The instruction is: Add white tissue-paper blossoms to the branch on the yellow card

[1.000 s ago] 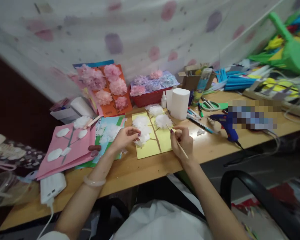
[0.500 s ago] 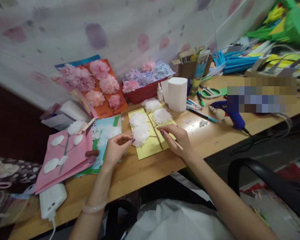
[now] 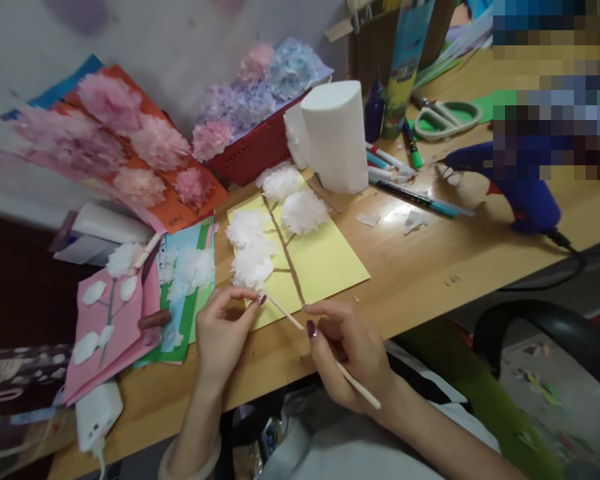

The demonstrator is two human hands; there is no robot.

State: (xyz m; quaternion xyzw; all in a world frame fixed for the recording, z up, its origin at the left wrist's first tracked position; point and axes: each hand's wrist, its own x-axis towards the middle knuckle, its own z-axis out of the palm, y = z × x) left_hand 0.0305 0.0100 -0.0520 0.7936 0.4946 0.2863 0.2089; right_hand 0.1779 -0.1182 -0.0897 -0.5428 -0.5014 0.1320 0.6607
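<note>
My right hand (image 3: 350,353) is closed in a pen grip on a thin pale stick, perhaps a brush (image 3: 363,387), whose far end points left. At that end, my left hand (image 3: 227,327) pinches thumb and forefinger together; anything between them is too small to make out. Just beyond both hands lies a yellow card (image 3: 325,260) with a brown drawn branch (image 3: 286,250). Several fluffy white paper flowers sit on it, such as a white flower (image 3: 304,212) at the upper right and another white flower (image 3: 253,262) near my left fingers.
Left are a pink card (image 3: 123,320) and a blue-green card (image 3: 180,307). Behind stand pink flowers on orange card (image 3: 173,208), a red basket (image 3: 250,153) and a white tissue roll (image 3: 335,147). Markers (image 3: 410,193), scissors (image 3: 450,120) and a blue glue gun (image 3: 525,193) lie right.
Both hands have drawn back from the yellow card towards the front table edge. The stick's end has left the card and meets my left fingertips. The view has moved closer.
</note>
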